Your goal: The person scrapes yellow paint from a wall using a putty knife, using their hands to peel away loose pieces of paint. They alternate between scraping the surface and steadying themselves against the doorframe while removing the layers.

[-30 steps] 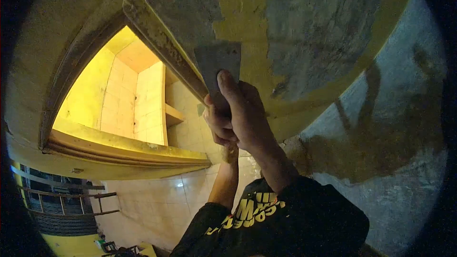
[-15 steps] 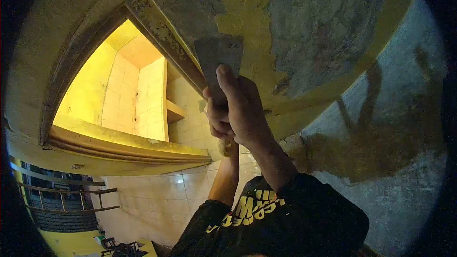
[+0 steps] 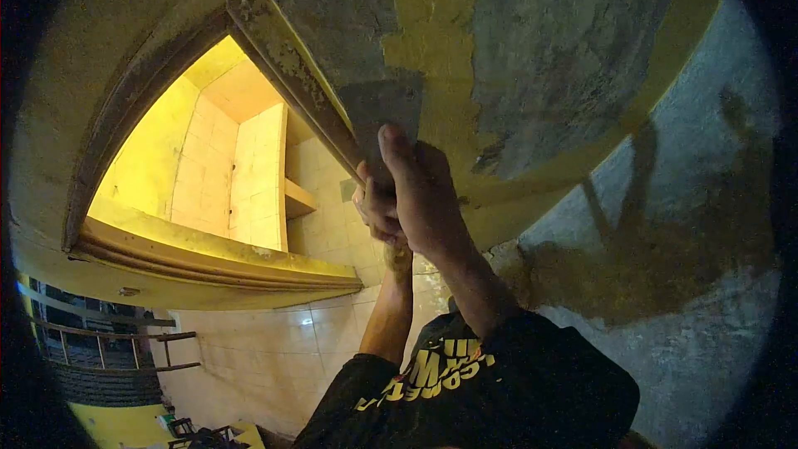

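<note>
Both hands are raised together and clamped on a scraper (image 3: 378, 116). The right hand (image 3: 424, 195) wraps the handle with its thumb pressed up along the blade; the left hand (image 3: 376, 208) grips just beneath it. The flat blade lies against the wall's yellow paint patch (image 3: 432, 25), beside the window frame (image 3: 283, 66).

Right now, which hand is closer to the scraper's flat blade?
Right. The right hand grips just below the blade, thumb pressing its base; the left hand sits lower, around the handle.
</note>
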`<state>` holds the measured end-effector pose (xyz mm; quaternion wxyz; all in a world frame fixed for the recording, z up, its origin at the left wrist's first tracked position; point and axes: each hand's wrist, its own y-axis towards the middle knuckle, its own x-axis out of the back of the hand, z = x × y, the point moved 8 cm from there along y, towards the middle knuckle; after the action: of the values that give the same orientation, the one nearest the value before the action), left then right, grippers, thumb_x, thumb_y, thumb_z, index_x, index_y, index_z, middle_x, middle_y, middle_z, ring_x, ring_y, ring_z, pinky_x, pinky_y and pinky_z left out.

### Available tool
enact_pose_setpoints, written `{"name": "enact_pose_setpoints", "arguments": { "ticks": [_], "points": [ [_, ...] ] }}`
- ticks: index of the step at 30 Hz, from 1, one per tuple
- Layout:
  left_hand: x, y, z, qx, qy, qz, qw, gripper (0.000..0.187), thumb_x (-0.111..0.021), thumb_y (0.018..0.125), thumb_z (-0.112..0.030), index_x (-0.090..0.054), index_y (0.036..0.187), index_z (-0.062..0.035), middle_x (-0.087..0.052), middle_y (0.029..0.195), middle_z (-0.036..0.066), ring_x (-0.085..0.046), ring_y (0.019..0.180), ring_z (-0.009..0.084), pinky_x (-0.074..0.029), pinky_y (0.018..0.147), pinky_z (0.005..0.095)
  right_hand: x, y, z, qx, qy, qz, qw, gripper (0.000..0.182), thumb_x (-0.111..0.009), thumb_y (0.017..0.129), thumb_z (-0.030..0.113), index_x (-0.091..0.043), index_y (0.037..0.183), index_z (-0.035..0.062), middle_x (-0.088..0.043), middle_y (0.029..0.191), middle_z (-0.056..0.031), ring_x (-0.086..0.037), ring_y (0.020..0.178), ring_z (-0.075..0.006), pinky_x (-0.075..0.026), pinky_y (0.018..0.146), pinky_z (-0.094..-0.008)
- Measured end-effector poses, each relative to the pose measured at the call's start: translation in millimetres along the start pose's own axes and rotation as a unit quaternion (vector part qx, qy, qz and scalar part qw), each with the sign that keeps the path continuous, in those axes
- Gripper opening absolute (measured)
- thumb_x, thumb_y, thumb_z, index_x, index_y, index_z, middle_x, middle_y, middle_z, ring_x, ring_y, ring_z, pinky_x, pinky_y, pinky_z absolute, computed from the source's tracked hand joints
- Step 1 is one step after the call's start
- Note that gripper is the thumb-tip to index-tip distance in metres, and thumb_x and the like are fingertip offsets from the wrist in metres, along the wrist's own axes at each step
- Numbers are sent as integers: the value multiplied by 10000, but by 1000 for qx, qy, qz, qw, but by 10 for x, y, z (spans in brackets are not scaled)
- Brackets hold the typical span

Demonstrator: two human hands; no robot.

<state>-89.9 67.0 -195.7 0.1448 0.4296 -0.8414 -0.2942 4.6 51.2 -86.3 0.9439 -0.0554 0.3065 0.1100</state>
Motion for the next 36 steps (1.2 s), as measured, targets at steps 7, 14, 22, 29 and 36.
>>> {"name": "enact_pose_setpoints", "arguments": {
  "ticks": [7,14,22,29,36],
  "points": [
    [-88,-180,597,112,15,36,993,308,-466,885,-348,-545,882,-50,-516,656,22,-484,547,128,-414,504,251,-60,-30,24,-7,49,31,998,483,-416,901,505,-489,712,67,-341,421,35,-305,292,-70,-251,293,-247],
    [-20,55,6,23,-80,217,973,362,-437,886,-356,-545,1012,-33,-595,749,72,-544,615,161,-449,569,284,-55,-14,-42,-11,55,47,997,463,-418,913,474,-490,713,63,-352,429,35,-303,285,-66,-249,284,-236],
    [-96,-534,813,-198,516,9,833,412,-372,909,-370,-466,1145,-46,-498,758,10,-506,612,140,-415,563,242,-28,-54,-5,21,34,11,999,457,-404,916,472,-492,734,63,-356,429,36,-316,286,-65,-255,282,-243],
    [-5,-359,576,-177,339,16,924,303,-372,927,-345,-448,1130,-134,-388,742,-46,-451,653,47,-325,510,162,16,-58,-219,-21,38,22,999,444,-413,914,467,-474,731,68,-339,431,49,-303,288,-57,-250,281,-236],
    [52,-331,327,-153,424,48,891,355,-423,908,-374,-475,1118,-94,-480,800,21,-503,723,180,-418,629,309,-21,-43,-146,-8,52,24,998,513,-438,887,527,-485,716,46,-287,401,28,-266,260,-92,-235,273,-262]
  ]
}}
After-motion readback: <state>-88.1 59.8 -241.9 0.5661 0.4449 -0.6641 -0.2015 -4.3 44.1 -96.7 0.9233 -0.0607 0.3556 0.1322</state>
